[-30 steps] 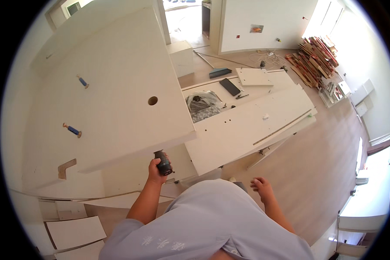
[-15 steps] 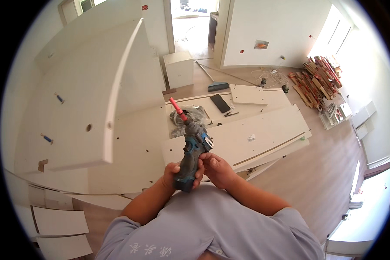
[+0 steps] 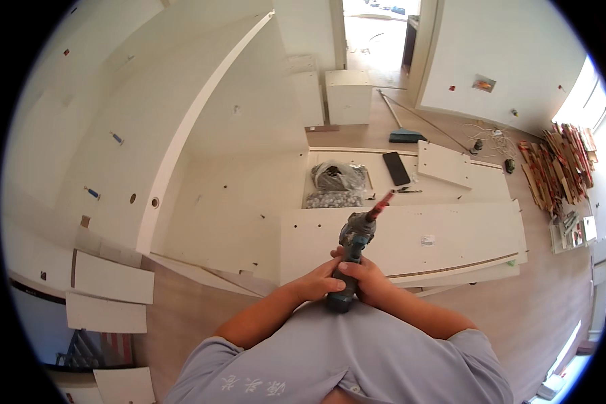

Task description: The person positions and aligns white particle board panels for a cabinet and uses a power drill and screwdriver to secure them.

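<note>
I have the drill (image 3: 354, 237) in both hands, my left hand (image 3: 318, 281) and my right hand (image 3: 372, 279) closed around its handle from either side. It sits in front of my shirt (image 3: 337, 350), seen over the near edge of the front white board (image 3: 464, 232), left of that edge's middle, nose tilted toward the far edge and a little right. I'd judge it fairly heavy for its size, stiff and not fragile, with little risk of slipping; the handle is the place to hold it, fingers clear of the nose. It looks dark grey, nearly black, with blue patches on the body, a thick foot and a long red bit (image 3: 381, 207), slightly blurred at the tip.
</note>
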